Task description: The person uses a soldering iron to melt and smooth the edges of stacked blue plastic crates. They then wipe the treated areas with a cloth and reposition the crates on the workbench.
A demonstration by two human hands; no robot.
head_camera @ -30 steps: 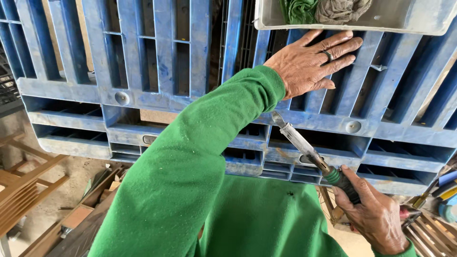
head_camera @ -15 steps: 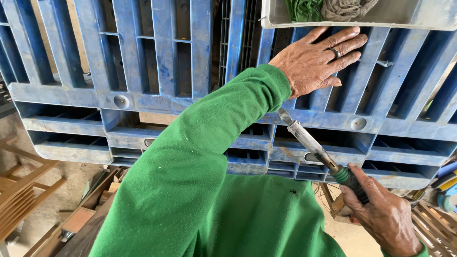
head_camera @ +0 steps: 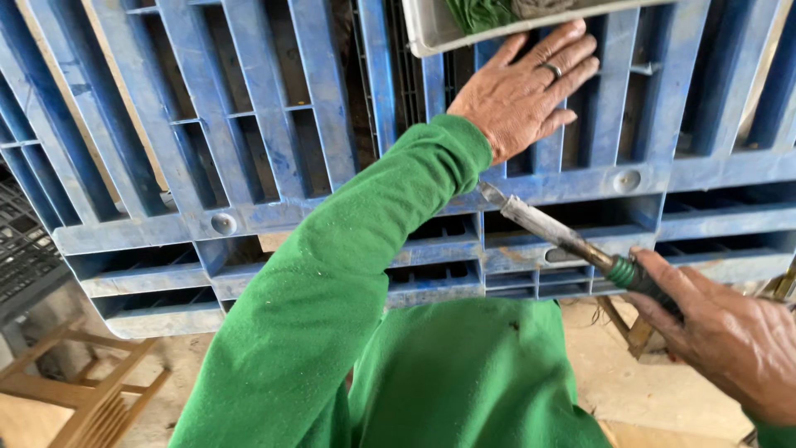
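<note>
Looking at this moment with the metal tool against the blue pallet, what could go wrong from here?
The tool's tip meets the blue pallet right under the left hand and its green sleeve; a slip could catch the wrist. The right hand holds only the handle's far end, so control may be weak. The grey tray resting on the pallet might get jolted.

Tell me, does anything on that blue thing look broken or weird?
The blue plastic pallet looks worn: scuffed, dirty slats with brownish patches near the tool tip. No clear break shows. The left hand lies flat on it; the right hand grips the tool.
</note>
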